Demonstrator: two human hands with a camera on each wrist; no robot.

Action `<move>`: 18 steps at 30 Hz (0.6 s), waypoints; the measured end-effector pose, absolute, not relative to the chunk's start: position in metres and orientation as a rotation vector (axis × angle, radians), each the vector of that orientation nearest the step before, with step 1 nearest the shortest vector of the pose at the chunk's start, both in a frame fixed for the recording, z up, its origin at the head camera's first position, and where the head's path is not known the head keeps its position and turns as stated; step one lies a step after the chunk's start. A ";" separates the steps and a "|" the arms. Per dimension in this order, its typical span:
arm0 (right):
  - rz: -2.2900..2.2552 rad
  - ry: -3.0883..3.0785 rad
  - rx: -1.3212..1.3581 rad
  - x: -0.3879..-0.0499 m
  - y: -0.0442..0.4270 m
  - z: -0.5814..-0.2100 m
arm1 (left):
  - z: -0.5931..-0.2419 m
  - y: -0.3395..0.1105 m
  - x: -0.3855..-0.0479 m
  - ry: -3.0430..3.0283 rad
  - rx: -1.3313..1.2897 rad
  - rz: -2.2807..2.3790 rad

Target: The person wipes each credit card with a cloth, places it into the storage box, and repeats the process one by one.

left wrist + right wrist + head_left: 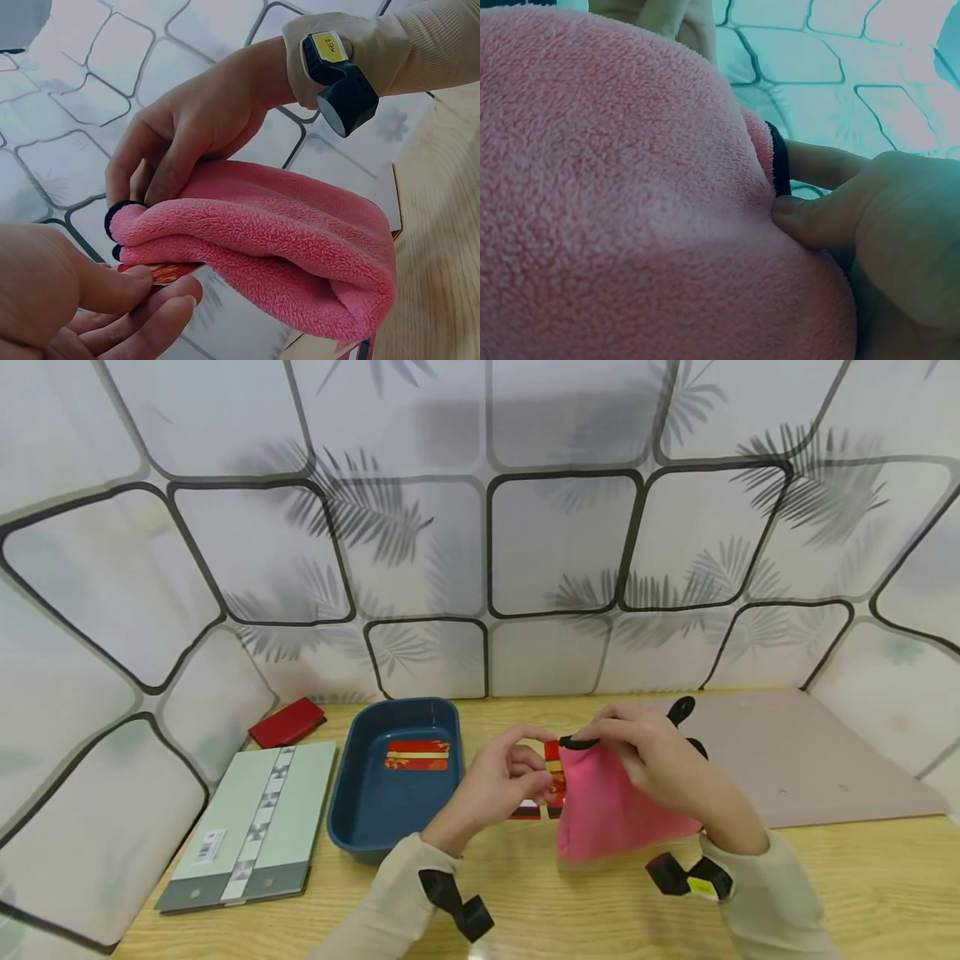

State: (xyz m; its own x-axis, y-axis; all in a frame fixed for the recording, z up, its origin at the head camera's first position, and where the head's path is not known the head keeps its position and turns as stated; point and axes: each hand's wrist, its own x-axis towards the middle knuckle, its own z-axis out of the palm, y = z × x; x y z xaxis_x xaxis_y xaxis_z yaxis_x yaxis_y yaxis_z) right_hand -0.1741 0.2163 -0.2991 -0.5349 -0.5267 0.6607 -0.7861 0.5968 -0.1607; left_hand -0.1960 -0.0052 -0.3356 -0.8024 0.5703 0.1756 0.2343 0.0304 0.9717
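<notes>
My right hand grips a folded, fluffy pink cloth with black edging. In the right wrist view, its thumb and finger pinch the cloth by the black edge. Close by on the left, my left hand pinches a red card with gold markings between thumb and fingers. That card lies against the cloth's edge in the left wrist view, and part of it is hidden. Below the left hand on the table, part of a red, white and dark striped piece shows.
A dark blue tray with another red and gold card in it stands left of my hands. Further left lie a pale green folder and a red wallet-like item. A pinkish board lies right, with black rounded pieces near it.
</notes>
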 end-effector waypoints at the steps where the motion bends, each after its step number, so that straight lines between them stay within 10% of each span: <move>1: 0.609 -2.270 1.026 -0.175 0.218 -0.299 | -0.336 -0.005 -0.196 2.044 0.819 1.848; 18: 0.484 -2.392 0.821 -0.177 0.247 -0.295 | -0.335 -0.008 -0.199 2.118 0.839 1.852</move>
